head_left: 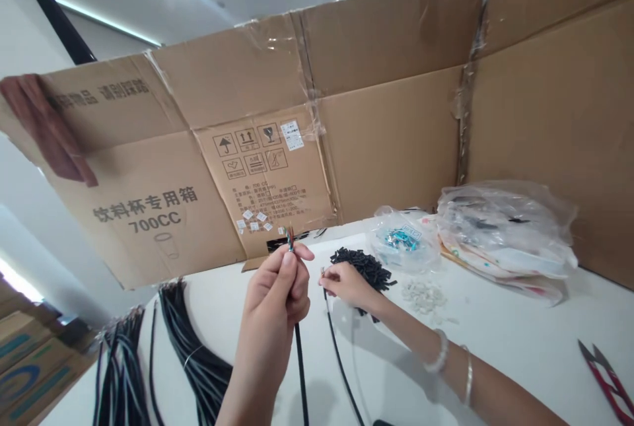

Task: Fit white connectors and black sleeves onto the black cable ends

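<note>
My left hand (277, 294) is raised in the middle, its thumb and fingers pinched round a black cable (301, 373). Thin coloured wires (290, 236) stick up from the cable's stripped end above the thumb. To the right, my right hand (349, 283) pinches a second length of black cable (338, 353) near its tip; whether both lengths belong to one cable, I cannot tell. Right behind that hand lies a heap of short black tube pieces (364, 266). Small whitish pieces (424, 296) are scattered beside my right forearm.
Bundles of black cables (191, 347) lie at the left of the white table (495, 347). Clear bags (505, 228) and a bag of blue parts (403, 239) stand at the back. Red-handled snips (607, 373) lie far right. A cardboard wall (391, 142) closes the back.
</note>
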